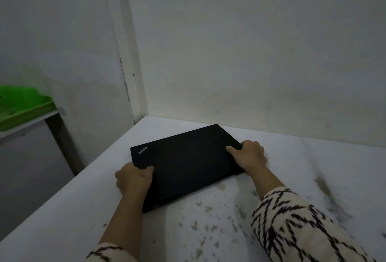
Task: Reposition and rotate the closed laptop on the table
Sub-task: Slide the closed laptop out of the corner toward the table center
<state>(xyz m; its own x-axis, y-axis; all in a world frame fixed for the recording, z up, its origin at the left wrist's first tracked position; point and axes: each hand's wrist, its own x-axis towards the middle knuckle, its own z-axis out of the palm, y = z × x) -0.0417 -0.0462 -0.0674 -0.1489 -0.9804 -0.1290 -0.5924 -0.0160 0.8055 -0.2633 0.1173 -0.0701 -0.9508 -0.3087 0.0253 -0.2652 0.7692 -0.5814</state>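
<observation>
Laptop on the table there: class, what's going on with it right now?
A person grips a closed black laptop with both bare hands. The left hand clasps its near-left edge and the right hand its right edge, thumbs on the lid. The laptop lies skewed on the white, stained table, near the corner of the walls. A green tray sits on a separate shelf to the left.
</observation>
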